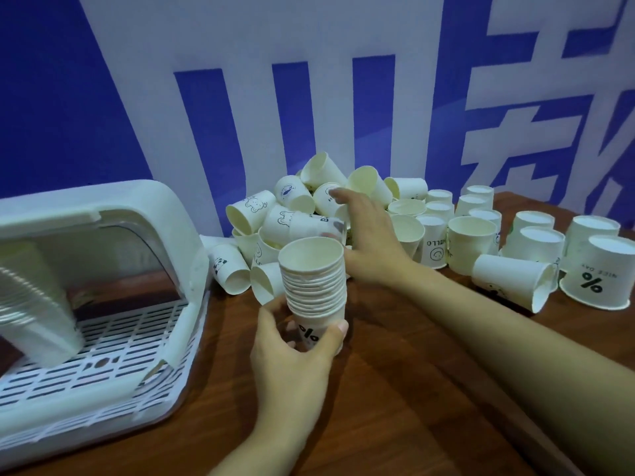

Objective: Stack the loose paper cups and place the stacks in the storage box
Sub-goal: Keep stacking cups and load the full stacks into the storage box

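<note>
Your left hand (292, 348) curls round the base of the upright stack (314, 286) over the table (395, 407), just right of the open box (103, 304) where another stack (34, 304) leans, while your right hand (369, 242) reaches, fingers loosely spread, into the cup pile (302, 207).
</note>
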Tool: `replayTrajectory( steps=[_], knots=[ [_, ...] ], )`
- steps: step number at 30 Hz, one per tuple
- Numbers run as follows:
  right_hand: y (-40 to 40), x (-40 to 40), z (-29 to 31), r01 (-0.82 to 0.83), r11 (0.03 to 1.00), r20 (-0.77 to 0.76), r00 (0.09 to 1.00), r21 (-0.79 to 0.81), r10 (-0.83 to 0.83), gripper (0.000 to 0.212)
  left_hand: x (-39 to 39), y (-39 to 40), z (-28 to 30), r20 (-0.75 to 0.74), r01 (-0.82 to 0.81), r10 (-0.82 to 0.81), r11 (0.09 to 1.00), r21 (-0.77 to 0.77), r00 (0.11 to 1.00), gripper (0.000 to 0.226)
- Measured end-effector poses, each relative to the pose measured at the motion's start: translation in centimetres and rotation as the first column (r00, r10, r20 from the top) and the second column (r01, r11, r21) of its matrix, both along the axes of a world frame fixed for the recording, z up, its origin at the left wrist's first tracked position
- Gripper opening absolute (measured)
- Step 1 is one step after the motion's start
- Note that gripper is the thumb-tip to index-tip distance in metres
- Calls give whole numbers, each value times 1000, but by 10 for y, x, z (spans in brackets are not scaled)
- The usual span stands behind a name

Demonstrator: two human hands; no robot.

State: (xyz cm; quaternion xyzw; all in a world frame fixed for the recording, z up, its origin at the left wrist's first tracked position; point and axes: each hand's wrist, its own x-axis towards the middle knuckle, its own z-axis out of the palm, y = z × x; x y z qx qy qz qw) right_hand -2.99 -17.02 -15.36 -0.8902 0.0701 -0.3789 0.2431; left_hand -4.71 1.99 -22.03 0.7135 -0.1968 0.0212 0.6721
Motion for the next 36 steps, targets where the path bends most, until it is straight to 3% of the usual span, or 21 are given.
replayTrajectory(
  steps=[3, 6, 9, 13, 15, 18, 20, 21, 23, 25, 27, 30, 33, 36],
  knots=[
    [-1, 22, 30, 23, 978, -317, 944, -209, -90, 89, 1, 2, 0, -18, 23, -23, 1000, 2, 1000, 55],
    [4, 22, 36, 142, 936, -371, 891, -323, -264, 80, 0, 6, 0, -26, 42, -42, 999, -1, 999, 55],
    [15, -10, 46, 282, 942, -331, 885, -180, -328, 85, 2, 6, 1, -15, 48, -48, 999, -9, 999, 56],
    [16, -58, 53, 315, 948, -484, 837, 42, -257, 55, 6, 5, -2, 0, 27, -27, 1000, 11, 1000, 56],
    [8, -78, 46, 340, 921, -486, 848, 188, -214, 48, 6, 6, -4, 0, 31, -31, 999, 10, 1000, 56],
    [0, -100, 31, 300, 796, -375, 922, 525, -100, 51, 3, 6, -3, 10, 63, -63, 998, 19, 998, 53],
    [2, -104, 27, 149, 619, -182, 983, 771, -9, 44, 3, 4, -4, 25, 101, -102, 994, 41, 995, 54],
    [3, -104, 29, 69, 580, -83, 997, 812, -2, 37, 3, 4, -4, 25, 128, -129, 991, 44, 991, 55],
    [5, -101, 36, -37, 656, 44, 999, 754, 6, 29, 2, 2, -4, 29, 190, -192, 980, 56, 981, 59],
    [12, -99, 47, -102, 772, 100, 994, 628, 49, 42, 1, 1, -4, 45, 228, -232, 970, 85, 972, 61],
    [22, -96, 55, -168, 816, 111, 986, 553, 127, 51, 0, 0, -5, 50, 241, -247, 966, 94, 968, 59],
    [30, -89, 43, -150, 901, 85, 988, 407, 126, 44, 1, -2, -7, 68, 250, -257, 964, 90, 964, 62],
    [32, -87, 27, -91, 940, 82, 994, 330, 68, 50, 2, -3, -4, 76, 259, -265, 963, 81, 961, 66],
    [31, -87, 21, -129, 915, 100, 990, 381, 98, 53, 2, -4, -5, 74, 248, -257, 963, 108, 964, 62]
  ],
)
